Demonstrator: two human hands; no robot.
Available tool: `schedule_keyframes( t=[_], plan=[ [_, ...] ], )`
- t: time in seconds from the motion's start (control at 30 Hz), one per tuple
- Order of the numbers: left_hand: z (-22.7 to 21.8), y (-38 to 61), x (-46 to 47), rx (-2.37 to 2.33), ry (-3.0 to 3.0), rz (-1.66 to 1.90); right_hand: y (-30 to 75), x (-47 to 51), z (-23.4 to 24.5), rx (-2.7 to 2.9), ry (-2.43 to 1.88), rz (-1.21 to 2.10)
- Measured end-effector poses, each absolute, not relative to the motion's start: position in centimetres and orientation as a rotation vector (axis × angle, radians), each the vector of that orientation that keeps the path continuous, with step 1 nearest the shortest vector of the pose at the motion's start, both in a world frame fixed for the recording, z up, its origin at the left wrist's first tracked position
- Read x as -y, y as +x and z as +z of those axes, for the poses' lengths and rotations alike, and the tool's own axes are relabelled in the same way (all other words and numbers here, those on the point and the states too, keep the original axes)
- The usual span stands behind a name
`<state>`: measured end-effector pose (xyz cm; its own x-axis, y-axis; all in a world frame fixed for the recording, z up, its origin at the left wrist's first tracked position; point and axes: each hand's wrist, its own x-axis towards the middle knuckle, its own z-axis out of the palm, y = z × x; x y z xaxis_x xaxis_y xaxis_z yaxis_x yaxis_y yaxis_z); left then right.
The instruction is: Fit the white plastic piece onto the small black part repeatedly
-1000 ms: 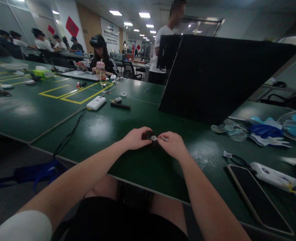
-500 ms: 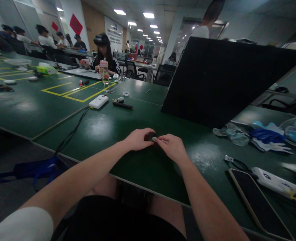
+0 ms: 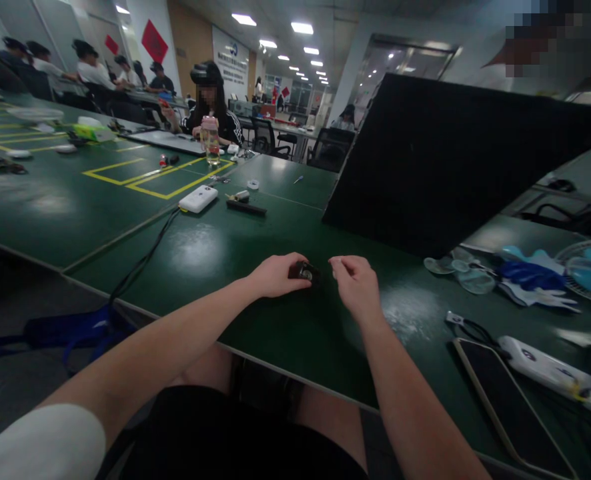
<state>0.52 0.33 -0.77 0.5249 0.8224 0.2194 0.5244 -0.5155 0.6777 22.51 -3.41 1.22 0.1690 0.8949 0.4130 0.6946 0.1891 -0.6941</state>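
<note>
Between its thumb and fingers my left hand (image 3: 281, 275) holds a small dark part with a round metal piece (image 3: 306, 273) in its near face. The part is held just over the green table (image 3: 270, 337), partly covered by the fingers; its exact kind is unclear. To the right, apart from it, my right hand (image 3: 356, 283) has thumb and fingertips pinched together. Whatever those fingertips may hold is too small to make out.
A large black panel (image 3: 435, 160) leans at the right. Near my right arm lie a phone (image 3: 510, 407), a white power strip (image 3: 558, 373), gloves (image 3: 535, 280) and fan blades (image 3: 468, 270). A white box (image 3: 198, 199) with a cable and a black bar (image 3: 246, 207) lie further left.
My right hand has come away from the dark part, moving right and slightly up, fingers still pinched. My left hand keeps its hold in nearly the same place.
</note>
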Motion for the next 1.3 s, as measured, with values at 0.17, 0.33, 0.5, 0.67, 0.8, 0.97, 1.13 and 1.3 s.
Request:
schedule_keyframes(
  t=[0.17,0.33,0.5,0.67,0.8,0.97,1.13,1.3],
  plan=[
    [-1.0,0.5,-0.4,-1.128,2.229,0.718,22.1,3.9,1.7,1.519,-1.495,0.385],
    [-1.2,0.4,-0.5,-1.162,2.239,0.725,21.8,4.0,1.4,1.567,-1.442,0.444],
    [-1.1,0.5,-0.5,-1.161,2.244,0.729,21.6,4.0,1.1,1.658,-1.492,0.493],
    [-0.6,0.6,-0.4,-1.157,2.224,0.707,21.5,3.9,0.9,1.746,-1.542,0.507],
    [-0.5,0.8,-0.1,-1.164,2.213,0.702,21.5,4.0,1.1,1.72,-1.61,0.53],
    [-1.0,0.8,0.2,-1.122,2.183,0.689,21.3,4.8,1.3,1.753,-1.682,0.466],
    [-1.2,0.7,0.0,-1.137,2.194,0.659,21.1,5.2,1.2,1.755,-1.689,0.482],
    [-1.3,0.8,-0.1,-1.171,2.167,0.689,21.7,4.9,1.3,1.72,-1.663,0.456]
  ],
)
